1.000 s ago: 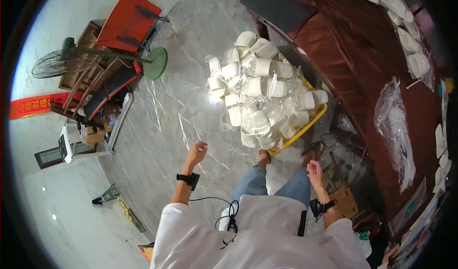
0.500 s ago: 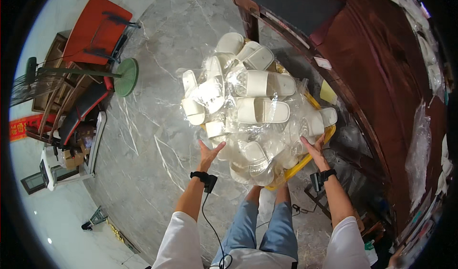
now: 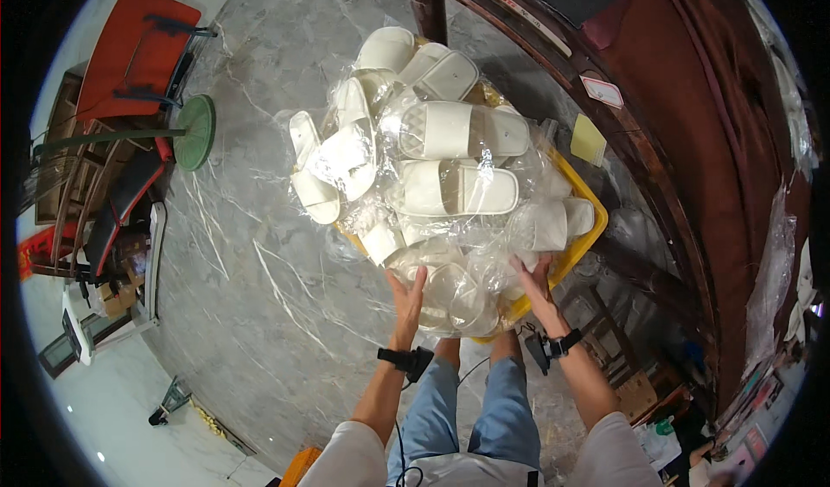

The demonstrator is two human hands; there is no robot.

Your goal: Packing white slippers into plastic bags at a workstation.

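Observation:
A large heap of white slippers (image 3: 462, 130) in clear plastic bags fills a yellow crate (image 3: 590, 243) before me. My left hand (image 3: 407, 301) is at the heap's near left side, thumb apart from the fingers, against or just beside a bagged slipper (image 3: 451, 290). On the near right, my right hand (image 3: 533, 284) reaches among the plastic bags by the crate's yellow rim, thumb and fingers spread. Its fingertips are partly hidden by the plastic, so I cannot tell whether they touch a slipper. Neither hand visibly grips anything.
A dark wooden table (image 3: 657, 141) with a brown cloth curves along the right, a yellow paper (image 3: 588, 140) beside it. At left stand a red-orange chair (image 3: 130, 50), a green round fan base (image 3: 194, 133) and a black seat (image 3: 130, 202). Grey marbled floor (image 3: 259, 254) lies between.
Both hands have come closer together at the heap's near side: the left moved right and down, the right moved left. The crate appears larger and slightly left in view.

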